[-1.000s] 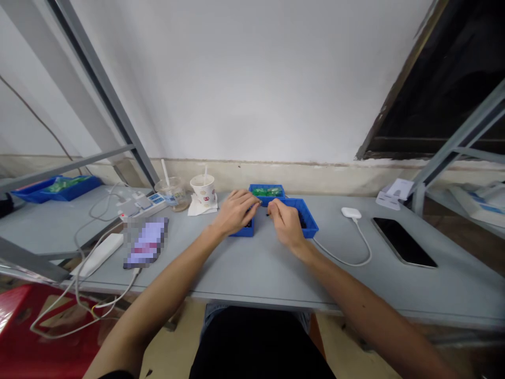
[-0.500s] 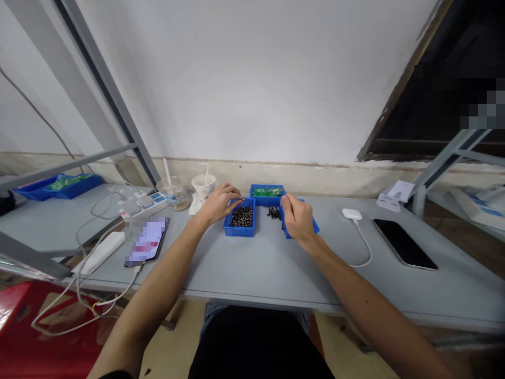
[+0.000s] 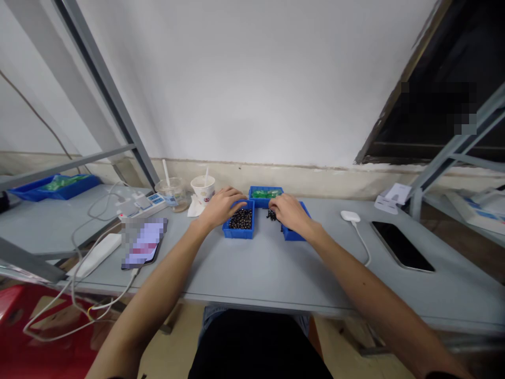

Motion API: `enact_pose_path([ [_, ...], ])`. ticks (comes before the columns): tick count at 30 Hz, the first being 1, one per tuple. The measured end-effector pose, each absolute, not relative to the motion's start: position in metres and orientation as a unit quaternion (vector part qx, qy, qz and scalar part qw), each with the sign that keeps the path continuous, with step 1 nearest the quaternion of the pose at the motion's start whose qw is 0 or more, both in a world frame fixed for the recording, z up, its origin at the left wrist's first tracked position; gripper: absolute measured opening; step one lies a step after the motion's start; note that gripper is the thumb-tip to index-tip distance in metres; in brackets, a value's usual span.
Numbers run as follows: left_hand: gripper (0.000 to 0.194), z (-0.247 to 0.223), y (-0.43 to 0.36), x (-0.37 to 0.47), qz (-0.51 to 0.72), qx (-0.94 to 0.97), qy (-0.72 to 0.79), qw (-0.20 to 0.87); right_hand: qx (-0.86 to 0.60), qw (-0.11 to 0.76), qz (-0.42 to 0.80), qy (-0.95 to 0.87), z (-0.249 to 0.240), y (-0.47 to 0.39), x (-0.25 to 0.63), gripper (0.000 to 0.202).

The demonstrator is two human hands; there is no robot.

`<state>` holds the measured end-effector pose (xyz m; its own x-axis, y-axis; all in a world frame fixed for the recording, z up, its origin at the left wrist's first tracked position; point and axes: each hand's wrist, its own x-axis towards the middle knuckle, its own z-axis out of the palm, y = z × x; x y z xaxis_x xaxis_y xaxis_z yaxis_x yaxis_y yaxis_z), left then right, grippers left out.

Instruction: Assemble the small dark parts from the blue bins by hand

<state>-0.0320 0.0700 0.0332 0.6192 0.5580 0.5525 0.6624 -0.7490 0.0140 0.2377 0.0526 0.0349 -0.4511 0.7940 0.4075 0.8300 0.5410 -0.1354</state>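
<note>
My left hand (image 3: 224,206) is over the left edge of a blue bin (image 3: 239,233) full of small dark parts (image 3: 241,219). Its fingers are bent and close together, and whatever they pinch is too small to make out. My right hand (image 3: 290,211) reaches down, fingers together, at a little pile of black pieces (image 3: 271,215) on the table. It partly covers a second blue bin (image 3: 295,236), whose contents are mostly hidden. Behind both hands stands a third blue bin (image 3: 265,202) with green packets (image 3: 266,193).
Left on the grey table (image 3: 252,273) are two cups (image 3: 203,188) with straws, a power strip (image 3: 148,205), cables and a lit phone (image 3: 145,242). To the right lie a white case (image 3: 350,216) on a cable and a dark phone (image 3: 402,246).
My right hand has opened out from a fist above the right bin and moved left and down to the black pieces. The left hand has shifted slightly at its bin.
</note>
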Motion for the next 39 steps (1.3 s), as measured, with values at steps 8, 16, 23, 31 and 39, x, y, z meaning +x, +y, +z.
enact_pose_path([
  [8,0.034,0.028,0.064,-0.022,-0.262,-0.907,-0.316,0.093,-0.436,0.093,0.016,-0.895,0.033,0.085,0.216,0.030],
  [16,0.035,0.029,0.062,-0.019,-0.269,-0.906,-0.312,0.099,-0.412,0.089,0.027,-0.906,0.030,0.090,0.220,0.027],
  [23,0.034,0.031,0.055,-0.012,-0.276,-0.906,-0.306,0.101,-0.416,0.386,0.197,-0.800,0.037,0.070,0.227,0.005],
  [31,0.033,0.033,0.041,0.004,-0.263,-0.923,-0.263,0.102,-0.317,0.569,0.418,-0.633,0.020,0.035,0.218,0.028],
  [39,0.032,0.035,0.038,0.004,-0.299,-0.897,-0.298,0.131,-0.353,0.593,0.405,-0.600,0.010,0.036,0.215,0.034],
])
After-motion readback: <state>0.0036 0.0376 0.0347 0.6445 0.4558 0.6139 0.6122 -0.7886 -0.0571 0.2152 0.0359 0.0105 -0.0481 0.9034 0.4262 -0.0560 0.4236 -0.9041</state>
